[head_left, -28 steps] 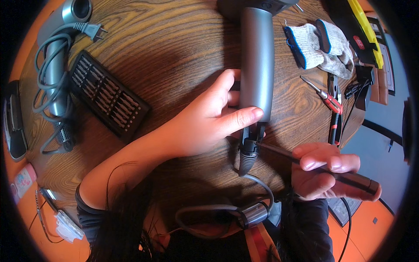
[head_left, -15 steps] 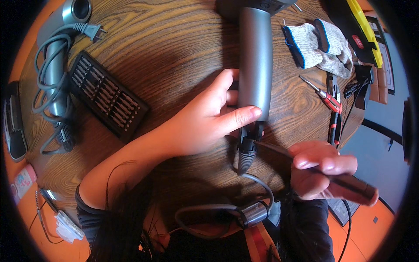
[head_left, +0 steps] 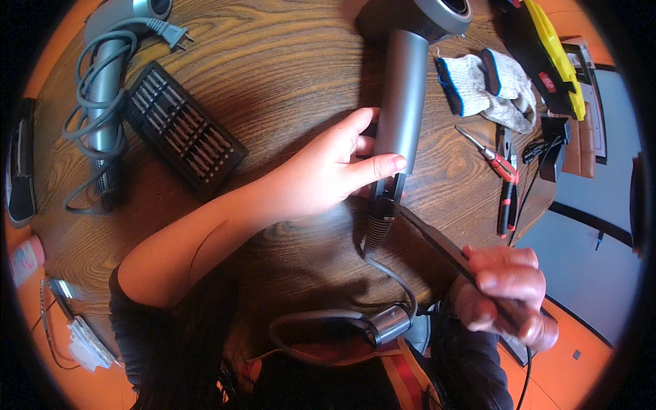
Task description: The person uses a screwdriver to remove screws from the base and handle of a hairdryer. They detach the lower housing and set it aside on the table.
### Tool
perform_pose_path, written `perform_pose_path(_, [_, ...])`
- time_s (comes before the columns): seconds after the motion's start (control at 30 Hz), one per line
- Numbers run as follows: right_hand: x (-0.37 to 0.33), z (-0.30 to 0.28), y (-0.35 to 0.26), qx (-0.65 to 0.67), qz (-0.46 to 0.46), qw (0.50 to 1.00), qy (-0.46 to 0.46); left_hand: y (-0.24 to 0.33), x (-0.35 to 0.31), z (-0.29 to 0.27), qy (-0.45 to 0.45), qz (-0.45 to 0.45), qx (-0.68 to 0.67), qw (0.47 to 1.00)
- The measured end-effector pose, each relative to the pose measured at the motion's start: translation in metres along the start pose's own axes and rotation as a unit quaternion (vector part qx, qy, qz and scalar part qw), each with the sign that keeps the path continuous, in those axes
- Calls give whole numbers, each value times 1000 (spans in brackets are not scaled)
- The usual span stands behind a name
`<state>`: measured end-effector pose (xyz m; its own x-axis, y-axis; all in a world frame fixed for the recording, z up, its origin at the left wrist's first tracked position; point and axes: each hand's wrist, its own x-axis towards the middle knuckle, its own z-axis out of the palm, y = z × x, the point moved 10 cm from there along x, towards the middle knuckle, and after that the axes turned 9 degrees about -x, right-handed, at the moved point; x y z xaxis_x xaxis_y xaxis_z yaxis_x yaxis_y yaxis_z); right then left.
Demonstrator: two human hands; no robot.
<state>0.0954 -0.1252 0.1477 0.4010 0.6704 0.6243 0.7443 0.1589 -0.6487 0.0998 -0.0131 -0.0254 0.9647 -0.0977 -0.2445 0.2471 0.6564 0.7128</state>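
A grey hair dryer [head_left: 402, 96] lies with its head at the far edge of the picture and its handle toward me. My left hand [head_left: 342, 160] is closed around the lower handle, thumb on top, fingers partly hidden behind it. The handle's lower end is open, and a ribbed black cord sleeve [head_left: 380, 229] comes out of it. My right hand [head_left: 506, 290] grips a slim dark tool [head_left: 444, 251] with a long narrow shaft. The tool's tip is at the handle's end beside the cord sleeve; whether it touches cannot be made out.
A second grey hair dryer [head_left: 102, 130] with coiled cord lies left, beside a bit set case [head_left: 184, 130]. At right are knit gloves [head_left: 488, 89], a red screwdriver [head_left: 499, 164], pliers [head_left: 506, 205] and a yellow-black case [head_left: 547, 61]. The dryer's cord [head_left: 403, 280] loops near me.
The hair dryer's head has come further into view as the view shifted. The right hand and its tool have moved lower and tilted more steeply; the tip stays by the cord sleeve.
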Motion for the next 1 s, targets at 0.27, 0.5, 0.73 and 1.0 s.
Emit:
perform_pose_path(0.27, [7,-2,14,-79,-30,994,70,3,2,2,6,10,-31,999])
perform_pose_path(0.5, [6,16,3,-109,-24,991,79,0,3,-3,5,6,-122,993])
perform_pose_path(0.73, [5,31,-18,-145,-49,988,33,2,5,1,-17,15,-115,993])
perform_pose_path(1.0, [10,24,7,-29,-94,994,-36,2,3,-2,35,22,-71,997])
